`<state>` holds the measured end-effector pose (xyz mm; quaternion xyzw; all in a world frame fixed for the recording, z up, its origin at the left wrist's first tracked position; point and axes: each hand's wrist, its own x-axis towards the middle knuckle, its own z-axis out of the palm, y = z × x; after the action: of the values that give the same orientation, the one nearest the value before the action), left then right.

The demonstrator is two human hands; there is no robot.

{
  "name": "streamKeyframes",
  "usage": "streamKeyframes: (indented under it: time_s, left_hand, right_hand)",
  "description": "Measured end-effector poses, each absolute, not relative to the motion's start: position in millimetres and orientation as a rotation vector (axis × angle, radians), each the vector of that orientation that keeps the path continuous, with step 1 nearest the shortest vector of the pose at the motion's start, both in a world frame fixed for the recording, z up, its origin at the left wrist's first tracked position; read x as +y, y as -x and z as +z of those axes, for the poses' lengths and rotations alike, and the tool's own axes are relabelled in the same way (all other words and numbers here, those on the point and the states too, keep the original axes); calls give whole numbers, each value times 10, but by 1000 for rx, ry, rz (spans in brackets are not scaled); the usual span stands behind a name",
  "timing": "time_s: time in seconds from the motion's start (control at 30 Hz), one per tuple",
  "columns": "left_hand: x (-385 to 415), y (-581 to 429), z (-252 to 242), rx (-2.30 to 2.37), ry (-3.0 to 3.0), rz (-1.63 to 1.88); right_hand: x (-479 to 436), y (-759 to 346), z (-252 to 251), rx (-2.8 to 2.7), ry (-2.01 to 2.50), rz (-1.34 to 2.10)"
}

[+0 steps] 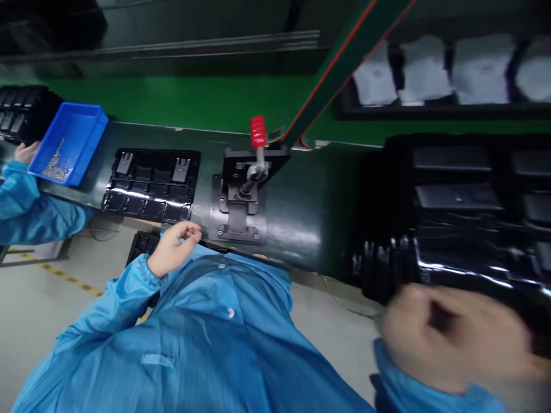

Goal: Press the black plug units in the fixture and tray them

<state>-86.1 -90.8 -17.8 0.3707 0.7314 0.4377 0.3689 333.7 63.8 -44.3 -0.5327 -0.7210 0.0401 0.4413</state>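
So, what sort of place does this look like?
Most likely a factory assembly line, perhaps for electronics: a blue snap-front work smock, glossy black plastic trays, a blue plastic bin of small metal parts, and a red-handled metal toggle clamp bolted to dark green equipment.

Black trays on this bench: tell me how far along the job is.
Done, it seems: one black tray on the bench has two grey pieces in its upper pockets. In hand: the left hand looks empty; the blurred right hand is beside stacked black trays, its grip unclear. Left: those stacked trays, and the first tray's lower pockets look unfilled.
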Motion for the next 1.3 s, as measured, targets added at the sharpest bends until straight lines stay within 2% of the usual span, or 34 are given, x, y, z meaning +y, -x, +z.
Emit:
streamKeyframes:
  time_s: [0.17,0.27,0.47,0.6,0.9,1.3]
  left_hand:
    - [-1209,1650,-125,2298,-908,1129]
    - [-1290,2183,-132,2595,-938,1043]
    - [-1124,3078,-357,2868,-950,626]
    - [-918,3383,-508,2883,-886,326]
    - [-769,3501,-539,2933,-815,204]
    - [-872,3418,-606,3001,-920,81]
  right_hand:
    - [80,-2072,-464,-2149,627,909]
    - [-70,-1687,-515,-2197,478,1155]
    - [-63,-1272,-703,-2304,503,1234]
    - [-19,-1172,-917,-2329,573,1148]
    - [-79,-1575,-916,-2252,720,859]
    - [-226,-2011,-401,-2202,925,881]
